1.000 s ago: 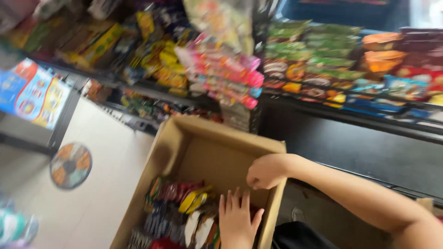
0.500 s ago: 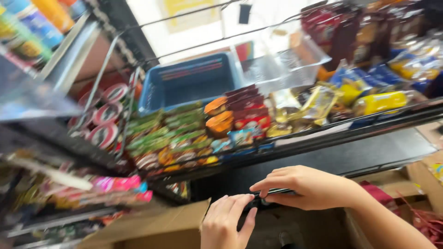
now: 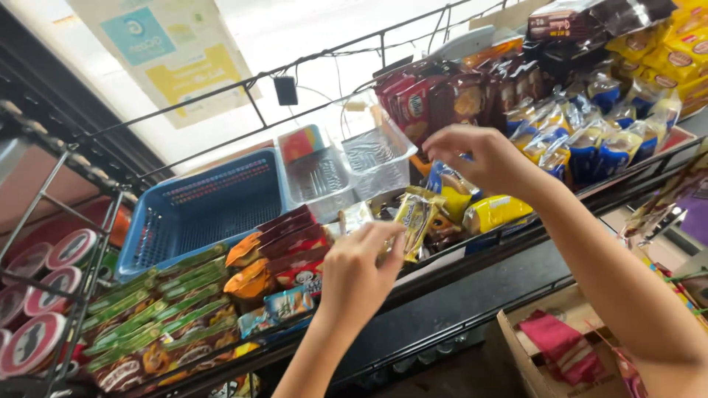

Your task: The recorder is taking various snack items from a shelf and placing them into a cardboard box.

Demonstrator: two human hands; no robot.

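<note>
My left hand (image 3: pixel 359 271) pinches a gold snack packet (image 3: pixel 414 221) just right of the blue basket (image 3: pixel 210 210); my right hand (image 3: pixel 483 158), fingers curled and seemingly empty, hovers over yellow packets (image 3: pixel 495 211) farther right.

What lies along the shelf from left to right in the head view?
Round red-and-white lidded tubs → flat green snack packets → empty blue slotted plastic basket → left hand → right hand → blue-and-clear snack bags.
</note>
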